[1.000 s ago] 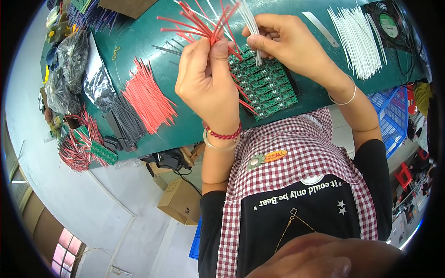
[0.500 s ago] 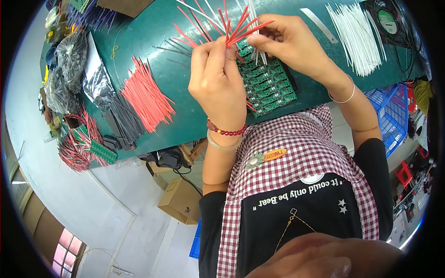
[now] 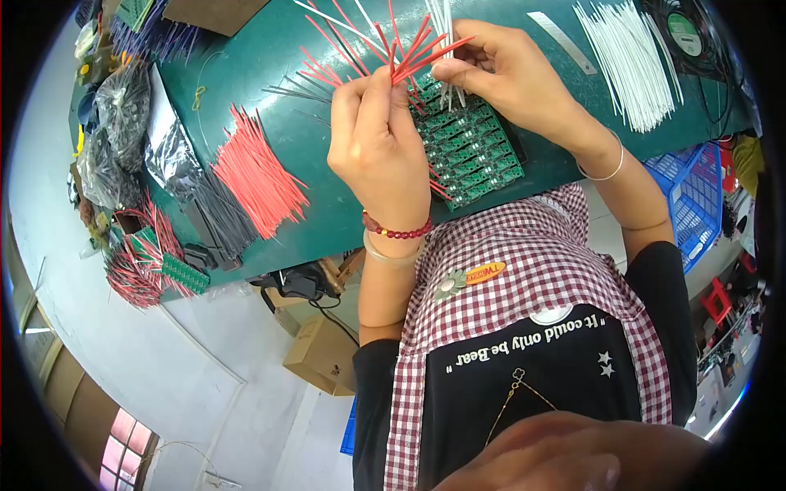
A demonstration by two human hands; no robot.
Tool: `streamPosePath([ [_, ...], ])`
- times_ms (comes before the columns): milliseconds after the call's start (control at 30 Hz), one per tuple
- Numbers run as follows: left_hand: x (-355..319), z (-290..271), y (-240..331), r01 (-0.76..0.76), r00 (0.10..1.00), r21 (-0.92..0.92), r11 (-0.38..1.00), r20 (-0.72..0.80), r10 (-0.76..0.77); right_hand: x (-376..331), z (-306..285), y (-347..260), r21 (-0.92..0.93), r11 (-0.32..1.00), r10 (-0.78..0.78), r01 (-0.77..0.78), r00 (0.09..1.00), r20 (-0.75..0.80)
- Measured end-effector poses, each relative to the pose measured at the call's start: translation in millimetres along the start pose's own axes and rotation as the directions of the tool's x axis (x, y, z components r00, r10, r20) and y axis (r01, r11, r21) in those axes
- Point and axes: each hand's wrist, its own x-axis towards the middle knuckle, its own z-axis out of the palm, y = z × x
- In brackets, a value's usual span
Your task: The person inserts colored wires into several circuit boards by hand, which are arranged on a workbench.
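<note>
My left hand [image 3: 381, 139] is closed, its fingertips pinching a spread bunch of red wires [image 3: 419, 56]. To its right my right hand [image 3: 512, 78] is closed around a bundle of white wires [image 3: 440, 20], whose lower ends come out below the fingers. One red wire reaches across to the right fingertips; whether they grip it I cannot tell. Under both hands lies a panel of green circuit boards [image 3: 475, 155] near the table's front edge. Some red wires stick out at its left side, and several dark wires [image 3: 299, 92] lie beyond the left hand.
Left on the green table [image 3: 344, 217] are a red wire pile [image 3: 258, 176], black wires [image 3: 221, 209], a silvery bag [image 3: 168, 123] and wired boards [image 3: 182, 272]. At the right lie a metal ruler [image 3: 562, 41], white wires [image 3: 629, 69] and a fan [image 3: 686, 34]. A blue basket [image 3: 696, 200] stands below.
Both hands have shifted slightly left with their wires. The grips look the same, and the boards stay in place.
</note>
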Motion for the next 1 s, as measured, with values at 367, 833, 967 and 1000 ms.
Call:
streamPosePath([
  [367, 1, -2, 2, -0.013, 1.000, 0.005, 1.000, -0.009, 0.013, -2, 0, -2, -0.126, 0.992, -0.014, 0.011, 1.000, -0.019],
  [833, 2, -1, 1, -0.053, 0.998, 0.010, 0.999, -0.035, 0.054, -1, 1, -8, -0.173, 0.984, -0.048, 0.043, 0.999, -0.021],
  [967, 2, -1, 3, -0.073, 0.997, 0.032, 0.997, -0.036, 0.074, -3, 0, -13, -0.179, 0.984, -0.022, 0.021, 1.000, -0.008],
  [1000, 2, -1, 3, -0.057, 0.998, 0.020, 0.998, -0.040, 0.058, -4, -1, -14, -0.179, 0.984, -0.023, 0.021, 1.000, -0.008],
])
